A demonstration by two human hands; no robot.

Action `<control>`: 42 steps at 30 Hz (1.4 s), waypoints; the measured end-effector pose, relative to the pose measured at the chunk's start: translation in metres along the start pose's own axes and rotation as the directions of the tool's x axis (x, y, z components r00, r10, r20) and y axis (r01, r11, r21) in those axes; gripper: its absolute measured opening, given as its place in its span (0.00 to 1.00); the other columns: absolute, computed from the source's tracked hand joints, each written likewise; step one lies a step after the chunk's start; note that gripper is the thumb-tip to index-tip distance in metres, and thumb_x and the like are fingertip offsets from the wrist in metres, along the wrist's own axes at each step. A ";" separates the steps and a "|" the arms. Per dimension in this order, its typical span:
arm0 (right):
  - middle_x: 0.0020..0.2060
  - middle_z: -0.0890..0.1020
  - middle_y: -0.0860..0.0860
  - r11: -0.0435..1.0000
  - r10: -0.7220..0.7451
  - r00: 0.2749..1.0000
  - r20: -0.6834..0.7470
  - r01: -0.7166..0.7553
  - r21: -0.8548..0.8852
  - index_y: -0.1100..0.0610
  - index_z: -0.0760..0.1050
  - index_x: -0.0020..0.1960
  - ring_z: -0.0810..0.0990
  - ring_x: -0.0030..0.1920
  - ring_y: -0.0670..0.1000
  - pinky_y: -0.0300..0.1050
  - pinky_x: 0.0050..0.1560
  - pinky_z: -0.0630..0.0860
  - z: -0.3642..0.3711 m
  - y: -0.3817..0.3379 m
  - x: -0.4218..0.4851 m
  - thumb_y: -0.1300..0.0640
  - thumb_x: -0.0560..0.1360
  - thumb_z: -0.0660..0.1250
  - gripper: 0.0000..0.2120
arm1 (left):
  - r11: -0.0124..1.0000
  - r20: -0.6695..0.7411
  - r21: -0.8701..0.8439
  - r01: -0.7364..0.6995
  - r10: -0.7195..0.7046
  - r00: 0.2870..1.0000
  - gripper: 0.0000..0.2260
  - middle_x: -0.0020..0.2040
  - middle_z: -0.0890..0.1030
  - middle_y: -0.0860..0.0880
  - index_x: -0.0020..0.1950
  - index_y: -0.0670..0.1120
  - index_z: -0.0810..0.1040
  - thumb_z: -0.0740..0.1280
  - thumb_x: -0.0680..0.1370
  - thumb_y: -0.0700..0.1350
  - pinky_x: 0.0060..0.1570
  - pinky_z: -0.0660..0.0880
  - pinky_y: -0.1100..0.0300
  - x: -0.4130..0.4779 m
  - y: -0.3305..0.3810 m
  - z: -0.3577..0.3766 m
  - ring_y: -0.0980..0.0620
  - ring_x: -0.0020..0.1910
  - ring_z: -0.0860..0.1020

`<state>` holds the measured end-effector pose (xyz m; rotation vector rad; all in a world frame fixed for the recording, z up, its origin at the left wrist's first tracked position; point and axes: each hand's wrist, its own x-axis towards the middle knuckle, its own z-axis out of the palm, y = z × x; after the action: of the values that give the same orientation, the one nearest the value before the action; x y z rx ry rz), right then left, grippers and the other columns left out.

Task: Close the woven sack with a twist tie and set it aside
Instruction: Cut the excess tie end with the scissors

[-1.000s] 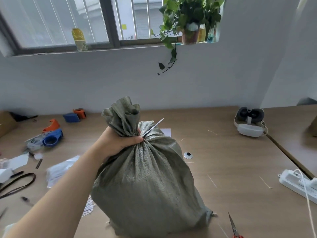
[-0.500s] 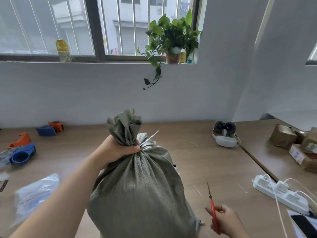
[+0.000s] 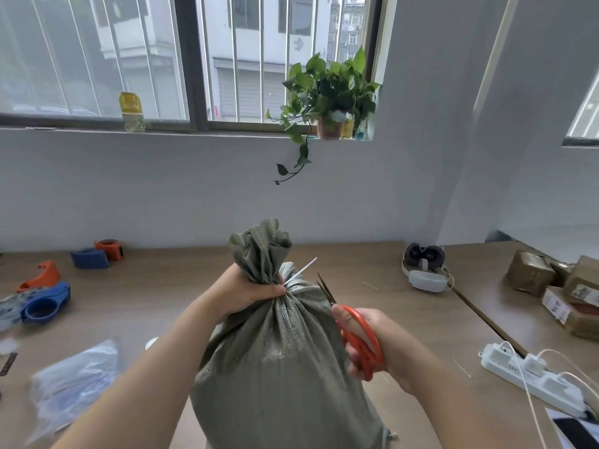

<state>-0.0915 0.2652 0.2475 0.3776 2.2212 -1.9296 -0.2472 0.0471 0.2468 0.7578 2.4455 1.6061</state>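
Note:
A full grey-green woven sack (image 3: 278,361) stands upright on the wooden table (image 3: 372,319) in front of me. Its neck is gathered and bound by a white tie (image 3: 299,273), whose free tail sticks out up and to the right. My left hand (image 3: 241,291) is clenched around the neck just below the ruffled top. My right hand (image 3: 377,346) holds orange-handled scissors (image 3: 355,335). Their dark blades point up and left, slightly apart, with the tips a short way to the right of the tie's tail.
Blue and orange tape dispensers (image 3: 43,299) and a clear plastic bag (image 3: 73,384) lie at the left. A headset (image 3: 424,267) sits at the back right, taped parcels (image 3: 557,286) at the far right, and a white power strip (image 3: 531,380) with cables at the right front.
My right hand picked up the scissors from the table's near edge and raised them beside the sack's neck. My view tilted up and shifted right. The left hand kept its grip.

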 end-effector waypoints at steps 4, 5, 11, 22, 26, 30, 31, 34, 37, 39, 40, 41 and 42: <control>0.25 0.75 0.53 0.997 0.079 0.996 0.038 -0.079 -0.016 0.59 0.72 0.48 0.74 0.24 0.51 0.41 0.26 0.77 0.017 -0.025 0.004 0.35 0.72 0.69 0.26 | 1.000 -0.007 0.011 -0.022 0.022 1.000 0.06 0.39 0.86 0.55 0.45 0.43 0.85 0.79 0.70 0.38 0.43 0.76 0.73 0.000 0.001 0.000 0.63 0.38 0.81; 0.25 0.74 0.53 0.996 0.091 0.995 0.042 -0.089 -0.031 0.59 0.73 0.48 0.74 0.24 0.51 0.41 0.25 0.77 0.020 -0.029 0.005 0.35 0.72 0.69 0.26 | 1.000 -0.008 0.014 -0.025 0.025 1.000 0.06 0.39 0.86 0.56 0.45 0.44 0.85 0.79 0.70 0.38 0.43 0.76 0.72 0.000 0.001 0.000 0.63 0.38 0.81; 0.25 0.74 0.53 0.992 0.119 0.991 0.057 -0.117 -0.050 0.59 0.73 0.46 0.74 0.23 0.50 0.43 0.29 0.79 0.030 -0.039 0.013 0.34 0.71 0.70 0.27 | 0.999 -0.028 0.012 -0.031 0.032 0.999 0.08 0.46 0.87 0.48 0.46 0.44 0.86 0.80 0.69 0.39 0.53 0.79 0.60 0.000 0.001 -0.001 0.59 0.42 0.83; 0.25 0.72 0.54 0.993 0.103 0.992 0.075 -0.099 -0.057 0.58 0.73 0.46 0.73 0.22 0.51 0.41 0.27 0.77 0.036 -0.040 0.022 0.35 0.73 0.69 0.25 | 1.000 -0.032 0.015 -0.026 0.026 0.999 0.10 0.46 0.87 0.51 0.47 0.47 0.85 0.80 0.68 0.43 0.54 0.79 0.57 0.003 -0.004 -0.002 0.56 0.46 0.83; 0.25 0.72 0.55 0.994 0.103 0.993 0.064 -0.100 -0.052 0.58 0.73 0.45 0.72 0.22 0.51 0.40 0.26 0.74 0.036 -0.035 0.028 0.35 0.71 0.70 0.25 | 0.998 -0.026 0.043 -0.034 0.035 0.999 0.09 0.44 0.87 0.51 0.46 0.47 0.85 0.80 0.68 0.43 0.50 0.77 0.62 0.003 -0.004 -0.001 0.58 0.44 0.83; 0.26 0.72 0.54 0.996 0.082 0.994 0.066 -0.080 -0.035 0.56 0.72 0.47 0.72 0.25 0.52 0.41 0.26 0.72 0.034 -0.026 0.035 0.34 0.67 0.73 0.26 | 0.997 -0.009 0.040 -0.066 0.066 0.998 0.06 0.45 0.87 0.47 0.44 0.44 0.85 0.79 0.70 0.40 0.50 0.78 0.61 0.003 -0.003 -0.001 0.58 0.42 0.82; 0.26 0.72 0.53 0.997 0.079 0.995 0.064 -0.077 -0.030 0.56 0.72 0.47 0.71 0.26 0.52 0.41 0.26 0.72 0.034 -0.025 0.036 0.34 0.67 0.73 0.27 | 0.997 -0.007 0.041 -0.072 0.072 0.997 0.06 0.45 0.87 0.46 0.44 0.44 0.85 0.78 0.70 0.39 0.51 0.79 0.60 0.003 -0.003 -0.001 0.57 0.42 0.82; 0.26 0.71 0.53 0.998 0.063 0.996 0.065 -0.062 -0.019 0.56 0.71 0.45 0.70 0.26 0.52 0.40 0.24 0.71 0.036 -0.022 0.038 0.36 0.68 0.73 0.25 | 0.996 -0.009 0.044 -0.078 0.079 0.997 0.06 0.45 0.87 0.46 0.44 0.43 0.85 0.78 0.70 0.39 0.52 0.79 0.59 0.003 -0.004 -0.001 0.57 0.42 0.82; 0.26 0.70 0.53 0.999 0.045 0.998 0.053 -0.044 -0.027 0.56 0.71 0.46 0.69 0.25 0.51 0.38 0.24 0.70 0.038 -0.019 0.039 0.37 0.70 0.73 0.23 | 0.995 0.002 0.037 -0.090 0.090 0.996 0.05 0.45 0.87 0.46 0.44 0.44 0.85 0.78 0.70 0.40 0.53 0.79 0.57 0.003 -0.004 -0.001 0.56 0.43 0.83; 0.26 0.69 0.53 0.999 0.035 0.998 0.052 -0.034 -0.021 0.56 0.70 0.45 0.68 0.24 0.50 0.38 0.24 0.70 0.038 -0.018 0.040 0.38 0.71 0.72 0.23 | 0.996 0.010 0.027 -0.081 0.081 0.997 0.05 0.44 0.87 0.47 0.43 0.46 0.85 0.78 0.70 0.41 0.55 0.80 0.54 0.003 -0.005 -0.001 0.54 0.44 0.83; 0.25 0.69 0.53 0.999 0.031 0.998 0.052 -0.031 -0.011 0.57 0.70 0.45 0.68 0.24 0.50 0.38 0.24 0.70 0.039 -0.017 0.040 0.39 0.72 0.72 0.22 | 0.997 0.011 0.023 -0.073 0.073 0.997 0.05 0.44 0.87 0.48 0.43 0.47 0.85 0.79 0.69 0.42 0.55 0.80 0.53 0.003 -0.005 -0.001 0.54 0.45 0.84; 0.25 0.69 0.53 1.000 0.023 0.998 0.050 -0.022 -0.010 0.57 0.70 0.44 0.68 0.23 0.50 0.38 0.24 0.69 0.039 -0.016 0.039 0.39 0.72 0.72 0.22 | 0.998 0.011 0.020 -0.065 0.065 0.998 0.06 0.44 0.87 0.49 0.43 0.48 0.85 0.79 0.69 0.43 0.56 0.80 0.52 0.003 -0.005 -0.001 0.53 0.45 0.84; 0.24 0.70 0.54 0.999 0.004 0.999 0.041 -0.002 -0.032 0.58 0.70 0.44 0.69 0.22 0.50 0.38 0.23 0.68 0.038 -0.016 0.040 0.39 0.73 0.71 0.22 | 0.998 0.008 0.016 -0.057 0.057 0.998 0.06 0.44 0.87 0.49 0.43 0.48 0.85 0.79 0.68 0.44 0.56 0.80 0.52 0.003 -0.005 -0.002 0.53 0.45 0.84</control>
<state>-0.1352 0.2286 0.2449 0.3332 2.2208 -1.8808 -0.2520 0.0454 0.2433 0.8422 2.4566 1.6011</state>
